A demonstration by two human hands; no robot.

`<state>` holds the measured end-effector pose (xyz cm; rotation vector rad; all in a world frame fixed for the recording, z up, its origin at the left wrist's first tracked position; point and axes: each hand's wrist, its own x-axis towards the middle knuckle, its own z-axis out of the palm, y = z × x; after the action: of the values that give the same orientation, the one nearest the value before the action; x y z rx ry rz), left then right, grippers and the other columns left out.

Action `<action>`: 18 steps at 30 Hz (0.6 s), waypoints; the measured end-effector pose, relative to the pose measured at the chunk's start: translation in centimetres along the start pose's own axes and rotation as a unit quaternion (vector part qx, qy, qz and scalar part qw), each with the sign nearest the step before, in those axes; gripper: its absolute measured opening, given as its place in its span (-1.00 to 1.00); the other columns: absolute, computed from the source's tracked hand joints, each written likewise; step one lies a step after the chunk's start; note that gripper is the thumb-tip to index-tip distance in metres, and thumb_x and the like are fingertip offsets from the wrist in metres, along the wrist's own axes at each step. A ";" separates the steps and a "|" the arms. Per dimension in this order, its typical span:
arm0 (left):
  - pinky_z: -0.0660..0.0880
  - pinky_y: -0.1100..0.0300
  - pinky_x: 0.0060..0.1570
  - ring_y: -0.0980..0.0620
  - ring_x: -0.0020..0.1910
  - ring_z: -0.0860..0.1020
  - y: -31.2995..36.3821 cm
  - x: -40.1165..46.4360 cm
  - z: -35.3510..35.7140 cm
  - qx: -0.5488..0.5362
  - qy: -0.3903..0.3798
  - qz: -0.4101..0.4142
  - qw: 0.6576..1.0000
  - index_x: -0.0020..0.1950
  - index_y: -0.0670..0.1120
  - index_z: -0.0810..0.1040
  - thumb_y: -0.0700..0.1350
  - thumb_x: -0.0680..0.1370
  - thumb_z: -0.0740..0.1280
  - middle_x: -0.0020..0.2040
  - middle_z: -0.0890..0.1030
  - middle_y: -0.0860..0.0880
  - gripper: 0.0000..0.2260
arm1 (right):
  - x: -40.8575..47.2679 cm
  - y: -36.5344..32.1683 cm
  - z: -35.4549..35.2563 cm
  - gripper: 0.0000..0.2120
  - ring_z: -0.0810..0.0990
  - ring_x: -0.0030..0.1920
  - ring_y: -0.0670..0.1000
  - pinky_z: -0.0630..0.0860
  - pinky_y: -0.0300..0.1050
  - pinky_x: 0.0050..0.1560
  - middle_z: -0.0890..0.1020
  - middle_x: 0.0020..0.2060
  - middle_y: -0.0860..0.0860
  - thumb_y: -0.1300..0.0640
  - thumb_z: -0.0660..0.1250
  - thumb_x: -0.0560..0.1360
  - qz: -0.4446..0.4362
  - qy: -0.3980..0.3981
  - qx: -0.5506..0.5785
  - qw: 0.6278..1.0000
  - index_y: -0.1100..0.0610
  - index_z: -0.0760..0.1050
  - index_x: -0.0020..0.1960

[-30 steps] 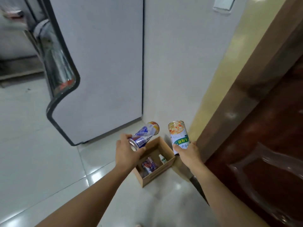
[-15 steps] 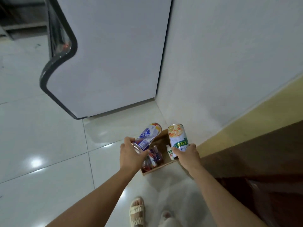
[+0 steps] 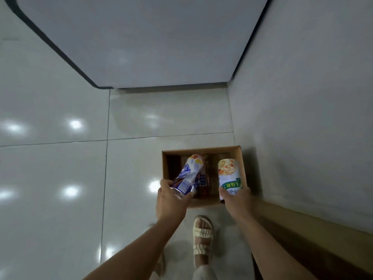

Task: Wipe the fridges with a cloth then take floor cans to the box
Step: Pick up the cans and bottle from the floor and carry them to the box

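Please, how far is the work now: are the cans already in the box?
Not yet. The left hand grips a blue and white can and the right hand a green-labelled can, both held over the open cardboard box. Something already lies inside. Releasing both remains. No cloth shows, so wiping cannot be judged.

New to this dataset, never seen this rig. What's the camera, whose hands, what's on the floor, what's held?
No machine here: a person wears one wide-angle camera on the head, looking down at their own arms. The left hand grips a blue-and-white can, tilted. The right hand grips a white can with a green label. Both cans are over an open cardboard box that sits on the tiled floor beside the wall. Something already lies in the box, too dark to name. The pale panel above is a fridge. Below is the person's sandalled foot.
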<state>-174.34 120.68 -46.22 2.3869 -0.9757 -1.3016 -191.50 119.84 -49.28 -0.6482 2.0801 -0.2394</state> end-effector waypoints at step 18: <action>0.56 -0.02 -0.09 -0.09 0.05 0.55 -12.1 19.2 23.0 0.087 0.017 -0.014 0.996 0.25 -0.05 0.17 0.05 0.44 0.41 0.17 0.48 -0.12 -0.45 | 26.4 11.0 15.2 -0.30 0.47 0.19 0.20 0.38 -0.13 -0.09 0.45 0.24 0.19 0.00 0.43 0.42 0.049 -0.041 -0.054 0.996 0.25 0.20 0.39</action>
<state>-180.62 119.12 -77.86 2.5508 -1.0902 -1.2272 -194.63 116.22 -81.35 -0.6091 2.0491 -0.0438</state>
